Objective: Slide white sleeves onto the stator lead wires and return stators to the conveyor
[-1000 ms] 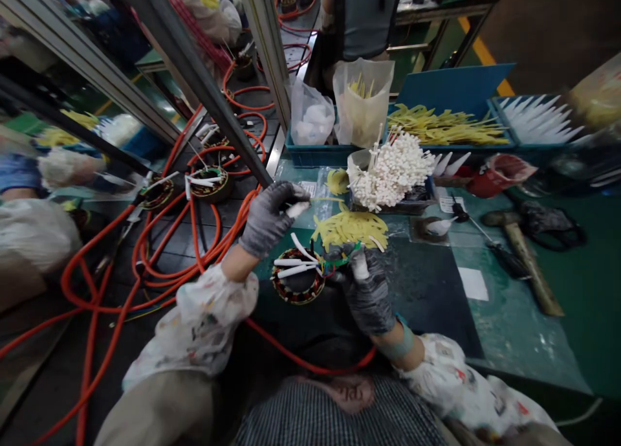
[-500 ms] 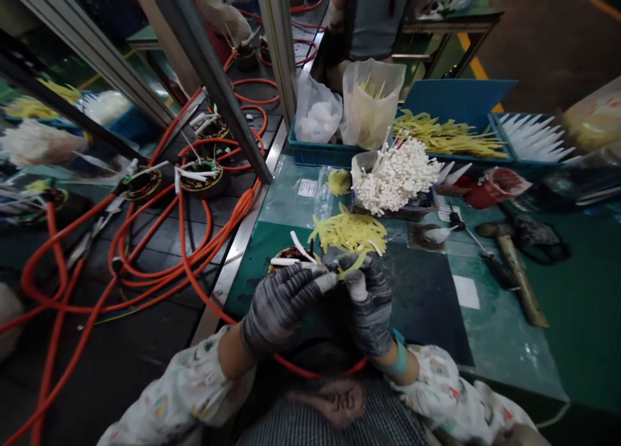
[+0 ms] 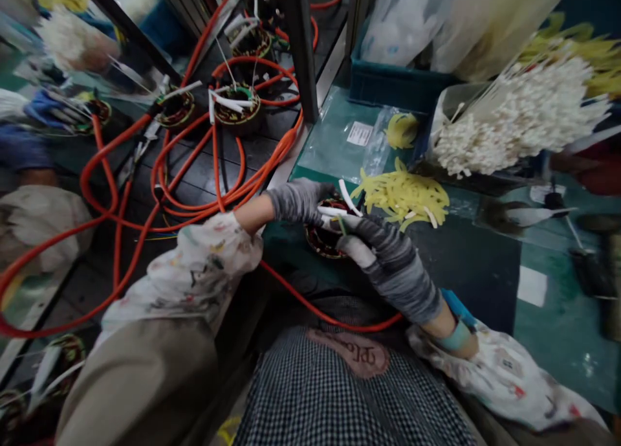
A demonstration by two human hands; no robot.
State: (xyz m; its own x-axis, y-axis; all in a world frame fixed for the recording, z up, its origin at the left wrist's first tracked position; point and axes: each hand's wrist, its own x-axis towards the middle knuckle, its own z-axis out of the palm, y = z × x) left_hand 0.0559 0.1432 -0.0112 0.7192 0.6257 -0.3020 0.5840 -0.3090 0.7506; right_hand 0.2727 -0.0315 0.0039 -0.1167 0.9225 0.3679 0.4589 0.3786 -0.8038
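Observation:
A round motor stator (image 3: 324,242) with dark red windings rests on the green work surface in front of me, two white sleeves (image 3: 348,197) sticking up from it. My left hand (image 3: 301,200), in a grey striped glove, closes on the stator's left side; its fingertips are partly hidden behind the rim and leads. From the right, my right hand (image 3: 391,258), gloved alike, pinches a thin yellow-green strip (image 3: 342,224) over the stator between thumb and forefinger. Just beyond my fingers lies a pile of yellow strips (image 3: 407,190).
Orange cables (image 3: 233,197) loop across the line at left, among other stators (image 3: 237,106). A co-worker's blue-gloved hand (image 3: 53,109) is at far left. A tub of white-tipped sticks (image 3: 514,122) and a blue bin (image 3: 398,83) stand behind the pile.
My view has swung down and left. My hands, which were together on a yellow strip in front of the stator, have moved onto the stator, left hand at its far left side.

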